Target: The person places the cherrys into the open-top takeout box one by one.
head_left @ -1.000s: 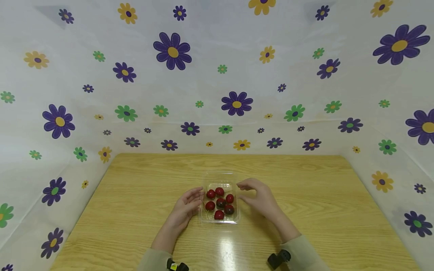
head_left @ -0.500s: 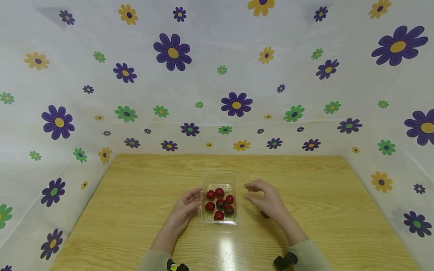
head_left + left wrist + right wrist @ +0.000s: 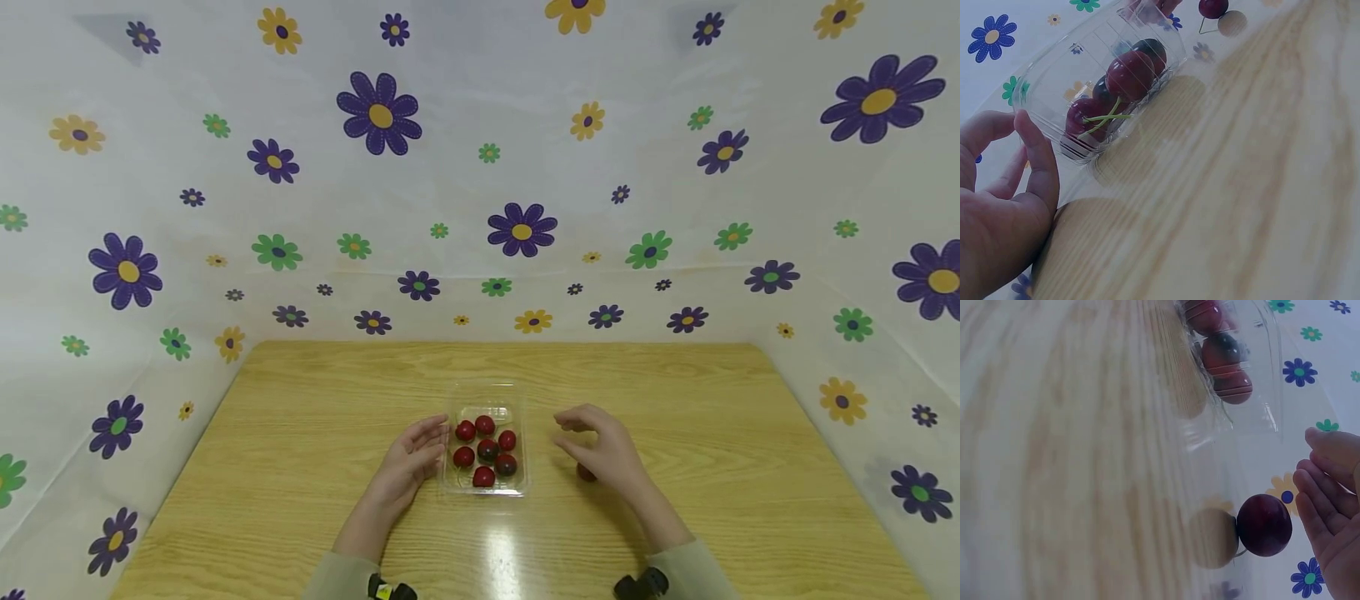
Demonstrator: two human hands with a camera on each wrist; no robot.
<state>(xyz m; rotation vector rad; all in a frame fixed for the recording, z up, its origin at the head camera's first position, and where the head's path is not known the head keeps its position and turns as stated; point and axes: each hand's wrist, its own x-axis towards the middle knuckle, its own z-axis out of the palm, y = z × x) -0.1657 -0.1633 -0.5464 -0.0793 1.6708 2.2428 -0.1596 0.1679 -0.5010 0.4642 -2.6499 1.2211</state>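
Observation:
A clear plastic box (image 3: 487, 492) holding several dark red cherries (image 3: 484, 477) sits on the wooden table. My left hand (image 3: 408, 467) is at the box's left side, its relaxed fingertips at the wall; the left wrist view shows them by the box's upper edge. To the right of the box, my right hand (image 3: 606, 454) hovers with fingers loosely bent and nothing between them. A single loose cherry (image 3: 1264, 525) with a stem lies on the table beside that hand; in the head view the hand partly covers this cherry (image 3: 586, 472).
The pale wooden table (image 3: 337, 375) extends around the box on all sides. A white sheet with printed flowers (image 3: 480, 183) rises behind the table and along both sides. Each wrist carries a black camera (image 3: 641, 583).
My right hand has moved away from the box to the right. The loose cherry, hidden at first, now shows under it. My left hand and the box have stayed in place.

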